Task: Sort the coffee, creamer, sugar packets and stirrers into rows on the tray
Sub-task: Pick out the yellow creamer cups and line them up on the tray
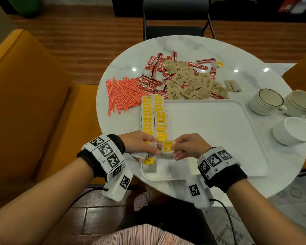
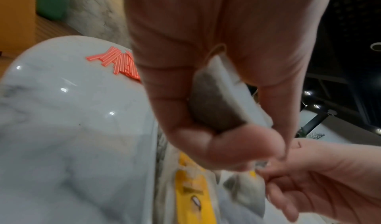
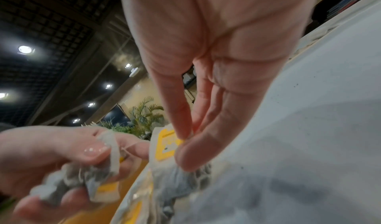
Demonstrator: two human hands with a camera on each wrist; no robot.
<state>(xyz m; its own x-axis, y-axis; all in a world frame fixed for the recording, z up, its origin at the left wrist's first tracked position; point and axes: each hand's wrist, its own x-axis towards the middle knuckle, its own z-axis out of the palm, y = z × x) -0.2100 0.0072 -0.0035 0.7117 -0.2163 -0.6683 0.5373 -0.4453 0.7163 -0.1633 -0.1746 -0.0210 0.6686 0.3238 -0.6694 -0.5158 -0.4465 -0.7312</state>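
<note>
The white tray [image 1: 219,124] lies on the marble table. Two rows of yellow-tagged tea bags [image 1: 154,117] run down its left side. Over the tray's near left corner, my left hand [image 1: 153,151] grips a small bunch of tea bags [image 2: 222,100], fingers curled round them. My right hand [image 1: 176,151] pinches one yellow-tagged tea bag [image 1: 167,147] between thumb and fingers [image 3: 185,152], right beside the left hand. Another tea bag [image 1: 149,165] lies in the tray corner below the hands. Red stirrers [image 1: 124,92], red coffee sticks [image 1: 150,84] and brown sugar packets [image 1: 193,84] lie beyond the tray.
Three white cups [image 1: 267,103] stand to the right of the tray. A lone yellow-tagged bag [image 1: 217,64] lies at the far side. A black chair [image 1: 175,18] stands behind the table and an orange seat [image 1: 25,103] to the left.
</note>
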